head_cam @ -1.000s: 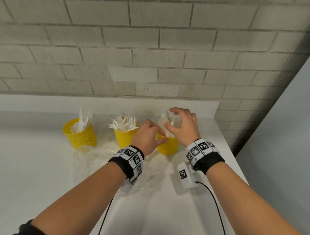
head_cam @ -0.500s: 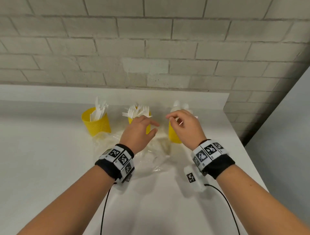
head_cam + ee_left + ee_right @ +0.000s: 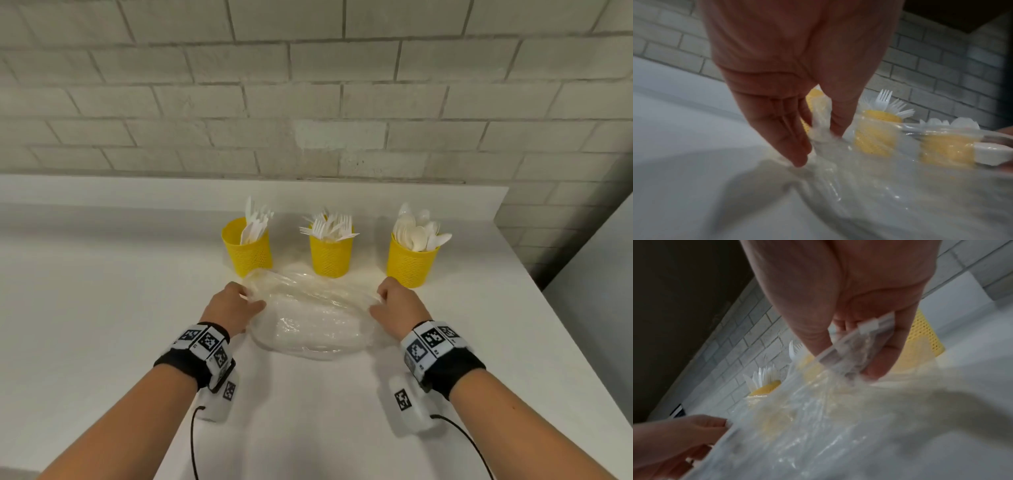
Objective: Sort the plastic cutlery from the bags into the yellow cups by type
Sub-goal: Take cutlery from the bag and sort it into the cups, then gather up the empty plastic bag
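Observation:
Three yellow mesh cups stand in a row near the wall: the left cup (image 3: 247, 251) holds white knives, the middle cup (image 3: 330, 253) white forks, the right cup (image 3: 411, 262) white spoons. Clear plastic bags (image 3: 310, 318) lie crumpled in front of them. My left hand (image 3: 236, 306) pinches the bags' left end (image 3: 821, 129) between thumb and fingers. My right hand (image 3: 397, 305) pinches the right end (image 3: 855, 356), by a white zip slider (image 3: 868, 325). The bags look empty of cutlery.
The white table (image 3: 102, 308) meets a grey brick wall (image 3: 308, 85) at the back and ends at an edge (image 3: 534, 291) on the right. Black cables (image 3: 193, 442) trail from both wrist cameras toward me.
Both hands left the spoon cup, came back toward me and took hold of the two ends of the clear bags. The head view has tilted so the cups sit farther off.

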Motion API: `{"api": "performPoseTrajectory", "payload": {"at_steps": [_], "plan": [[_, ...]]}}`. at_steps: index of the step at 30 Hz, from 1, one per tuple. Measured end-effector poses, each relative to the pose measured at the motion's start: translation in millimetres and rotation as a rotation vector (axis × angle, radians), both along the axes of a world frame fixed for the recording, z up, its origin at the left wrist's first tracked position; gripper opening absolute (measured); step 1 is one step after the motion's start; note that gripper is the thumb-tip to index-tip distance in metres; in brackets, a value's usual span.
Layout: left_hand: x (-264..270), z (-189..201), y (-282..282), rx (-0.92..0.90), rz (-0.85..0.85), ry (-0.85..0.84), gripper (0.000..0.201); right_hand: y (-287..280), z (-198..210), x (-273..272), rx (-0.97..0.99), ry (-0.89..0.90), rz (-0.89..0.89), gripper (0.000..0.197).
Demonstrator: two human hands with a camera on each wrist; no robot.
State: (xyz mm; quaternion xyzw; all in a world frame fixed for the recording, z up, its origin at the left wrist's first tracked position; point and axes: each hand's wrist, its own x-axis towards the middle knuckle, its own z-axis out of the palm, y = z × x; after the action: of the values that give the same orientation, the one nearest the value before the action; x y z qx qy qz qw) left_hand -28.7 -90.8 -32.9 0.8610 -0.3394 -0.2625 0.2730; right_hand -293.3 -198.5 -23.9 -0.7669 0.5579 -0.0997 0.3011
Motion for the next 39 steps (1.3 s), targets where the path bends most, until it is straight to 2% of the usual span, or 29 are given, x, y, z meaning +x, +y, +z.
{"api": "performPoseTrajectory", "payload": {"at_steps": [1,4,6,8,10,11,13,15,17,20,23,25,27,29,30,32,35,38,39], "plan": [[0,1,1,-0.028,0.000,0.018,0.033,1,2,1,-0.014,-0.042,-0.036,0.015],[-3,9,6,-0.167,-0.050,0.090,0.025,9,10,0,-0.021,-0.212,-0.092,0.044],[-6,17,12,-0.256,-0.077,0.196,0.021,16,18,-2,0.021,-0.378,-0.089,0.051],[-11,26,17,-0.320,-0.105,0.324,0.027,23,24,-4,0.126,-0.476,-0.067,0.044],[-16,35,21,-0.364,-0.134,0.471,0.026,33,29,-6,0.275,-0.556,-0.072,0.015],[-18,40,23,-0.389,-0.133,0.569,0.021,38,31,-7,0.326,-0.600,-0.071,0.017],[-22,48,26,-0.430,-0.128,0.698,0.024,43,28,-11,0.336,-0.646,-0.038,0.049],[-24,52,28,-0.438,-0.144,0.724,0.028,49,26,-14,0.284,-0.630,-0.006,0.067],[-24,52,32,-0.428,-0.166,0.751,0.032,53,21,-15,0.248,-0.667,-0.050,0.063],[-23,50,36,-0.427,-0.152,0.809,0.040,58,16,-16,0.187,-0.754,-0.164,0.042],[-24,49,37,-0.435,-0.078,0.698,0.026,63,14,-18,0.088,-0.746,-0.191,0.036],[-25,45,35,-0.471,-0.013,0.613,0.031,65,13,-21,0.035,-0.711,-0.182,0.033],[-21,41,34,-0.483,-0.019,0.513,0.033,65,13,-28,0.014,-0.701,-0.209,0.032],[-12,40,36,-0.464,-0.056,0.363,0.018,63,17,-42,-0.006,-0.726,-0.286,0.032],[-7,40,37,-0.456,-0.056,0.278,0.019,62,21,-51,-0.026,-0.741,-0.328,0.032],[2,39,37,-0.426,-0.046,0.129,0.036,60,27,-65,-0.052,-0.751,-0.367,0.035],[1,39,37,-0.398,-0.138,0.003,0.045,63,37,-68,-0.033,-0.788,-0.346,0.037],[-9,36,39,-0.218,-0.260,-0.152,0.026,65,54,-64,-0.013,-0.894,-0.343,0.036],[-14,35,41,-0.143,-0.311,-0.194,0.040,66,62,-62,-0.012,-0.902,-0.314,0.035]]}}
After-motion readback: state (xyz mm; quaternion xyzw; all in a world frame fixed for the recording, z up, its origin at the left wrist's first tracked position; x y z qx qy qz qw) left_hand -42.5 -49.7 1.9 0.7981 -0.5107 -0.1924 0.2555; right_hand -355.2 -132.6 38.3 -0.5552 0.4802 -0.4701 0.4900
